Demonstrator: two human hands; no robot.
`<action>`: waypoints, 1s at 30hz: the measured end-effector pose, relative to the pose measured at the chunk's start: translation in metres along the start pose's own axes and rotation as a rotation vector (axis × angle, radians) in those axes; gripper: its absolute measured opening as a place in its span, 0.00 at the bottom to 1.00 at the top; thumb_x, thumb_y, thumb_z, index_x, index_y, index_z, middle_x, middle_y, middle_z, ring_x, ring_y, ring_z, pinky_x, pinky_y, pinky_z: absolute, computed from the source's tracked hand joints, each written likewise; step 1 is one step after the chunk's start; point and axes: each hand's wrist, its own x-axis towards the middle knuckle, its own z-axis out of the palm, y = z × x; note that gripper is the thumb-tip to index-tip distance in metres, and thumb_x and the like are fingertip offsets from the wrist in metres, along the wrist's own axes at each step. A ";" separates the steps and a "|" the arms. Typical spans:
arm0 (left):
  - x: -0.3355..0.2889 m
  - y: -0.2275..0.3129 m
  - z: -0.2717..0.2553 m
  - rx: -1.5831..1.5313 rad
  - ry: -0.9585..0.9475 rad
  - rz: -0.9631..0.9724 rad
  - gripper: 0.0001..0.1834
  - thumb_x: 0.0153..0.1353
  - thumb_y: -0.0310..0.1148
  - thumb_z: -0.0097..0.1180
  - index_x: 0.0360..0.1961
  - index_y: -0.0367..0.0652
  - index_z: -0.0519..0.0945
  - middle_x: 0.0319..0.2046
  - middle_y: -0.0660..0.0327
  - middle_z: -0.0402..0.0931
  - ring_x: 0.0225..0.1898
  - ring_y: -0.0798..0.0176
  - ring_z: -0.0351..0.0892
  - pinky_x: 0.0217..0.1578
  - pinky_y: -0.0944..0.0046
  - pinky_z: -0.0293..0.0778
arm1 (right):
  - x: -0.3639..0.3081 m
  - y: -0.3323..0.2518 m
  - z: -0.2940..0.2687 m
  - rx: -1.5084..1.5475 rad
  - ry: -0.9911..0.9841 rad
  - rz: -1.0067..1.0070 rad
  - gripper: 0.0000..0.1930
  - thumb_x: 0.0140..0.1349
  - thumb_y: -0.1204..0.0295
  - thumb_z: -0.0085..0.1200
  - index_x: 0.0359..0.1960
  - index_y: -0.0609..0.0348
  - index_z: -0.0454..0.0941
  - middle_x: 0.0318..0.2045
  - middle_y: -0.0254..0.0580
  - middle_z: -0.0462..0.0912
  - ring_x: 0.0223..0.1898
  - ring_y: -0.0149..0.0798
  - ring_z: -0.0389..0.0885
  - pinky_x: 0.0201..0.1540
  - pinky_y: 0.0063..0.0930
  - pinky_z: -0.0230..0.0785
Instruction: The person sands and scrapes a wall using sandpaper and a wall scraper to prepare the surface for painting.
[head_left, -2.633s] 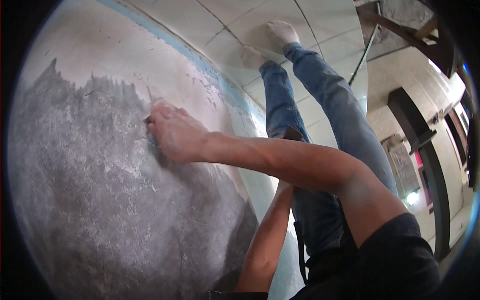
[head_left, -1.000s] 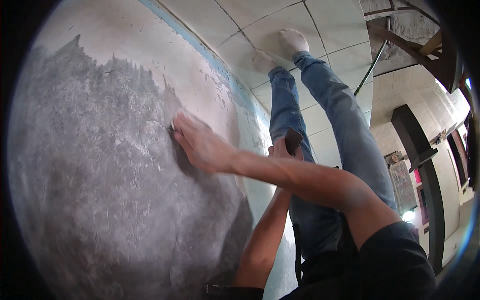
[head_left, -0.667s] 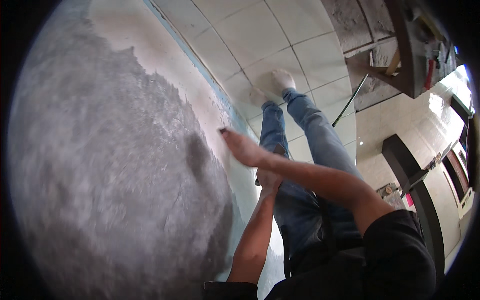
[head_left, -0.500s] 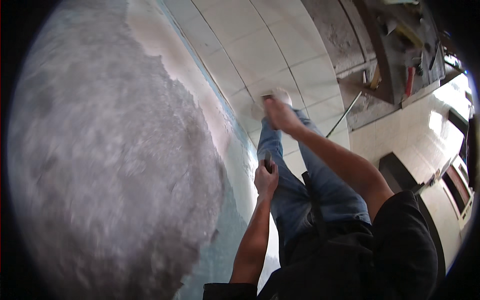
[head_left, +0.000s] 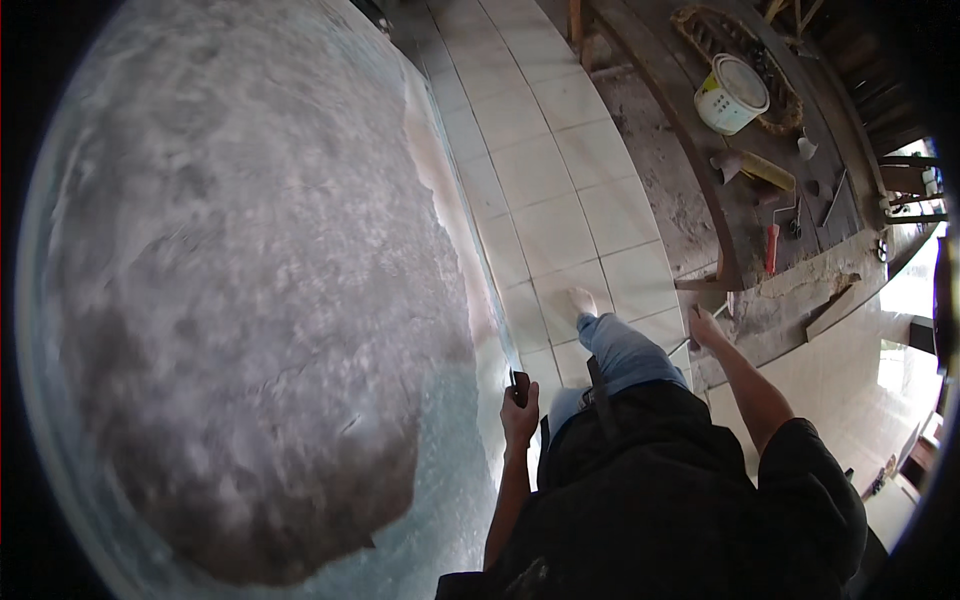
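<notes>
I am keeping my left hand point(head_left: 521, 413) low beside the wall, its fingers curling closed around a dark, flat, scraper-like tool point(head_left: 519, 386) that is pointing away from me, near the right edge of the painted surface. My right hand point(head_left: 706, 327) is reaching out to the far right, well apart from the left; its fingers are looking bent, but they are showing too small for me to tell how far open they are or whether they are gripping anything. On my left the large grey plaster patch point(head_left: 270, 250) is covering most of the wall, with blue-green paint point(head_left: 455, 445) showing along its near edge and a pale pinkish strip point(head_left: 432, 165) running along its right side. Pale floor tiles point(head_left: 550, 225) are stretching between the wall and a dark wooden tabletop point(head_left: 740, 225) at the far right. A white lidded bucket point(head_left: 732, 97) is standing on that wood, and a yellow roller sleeve point(head_left: 768, 172) and a red handle point(head_left: 773, 248) are lying nearer to me. My bare foot point(head_left: 583, 301) is resting on the tiles, below my blue jeans point(head_left: 630, 352).
</notes>
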 end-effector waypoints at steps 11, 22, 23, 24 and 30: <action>-0.093 -0.119 -0.006 -0.611 0.103 -0.045 0.15 0.61 0.34 0.57 0.46 0.37 0.77 0.30 0.64 0.75 0.32 0.67 0.74 0.36 0.64 0.71 | -0.020 0.099 -0.002 -0.574 -0.141 -0.347 0.20 0.69 0.62 0.38 0.48 0.68 0.74 0.46 0.72 0.77 0.51 0.67 0.76 0.56 0.55 0.66; -0.218 -0.071 -0.015 -0.606 0.118 -0.007 0.18 0.61 0.35 0.64 0.48 0.34 0.80 0.40 0.57 0.83 0.43 0.60 0.81 0.46 0.61 0.73 | -0.239 -0.063 0.031 -0.073 -0.111 -1.137 0.20 0.72 0.70 0.45 0.62 0.68 0.67 0.58 0.62 0.74 0.65 0.54 0.68 0.65 0.38 0.63; -0.223 -0.068 -0.012 -0.664 0.090 0.073 0.18 0.61 0.34 0.63 0.48 0.32 0.79 0.41 0.55 0.83 0.45 0.59 0.82 0.48 0.61 0.73 | -0.260 -0.072 0.039 0.032 -0.162 -1.206 0.21 0.72 0.72 0.46 0.63 0.68 0.65 0.61 0.61 0.71 0.67 0.52 0.66 0.67 0.37 0.61; -0.228 -0.060 -0.010 -0.665 0.079 0.081 0.18 0.62 0.34 0.63 0.48 0.32 0.79 0.42 0.55 0.82 0.45 0.59 0.81 0.48 0.61 0.73 | -0.278 -0.079 0.050 0.040 -0.201 -1.281 0.22 0.72 0.73 0.46 0.64 0.69 0.63 0.63 0.60 0.69 0.68 0.53 0.64 0.68 0.37 0.60; -0.230 -0.041 0.019 -0.798 0.112 0.368 0.16 0.65 0.38 0.59 0.45 0.36 0.80 0.24 0.64 0.78 0.24 0.72 0.75 0.20 0.67 0.66 | -0.360 -0.082 0.083 -0.262 -0.492 -1.415 0.25 0.74 0.72 0.36 0.70 0.67 0.53 0.70 0.62 0.57 0.72 0.56 0.55 0.73 0.44 0.47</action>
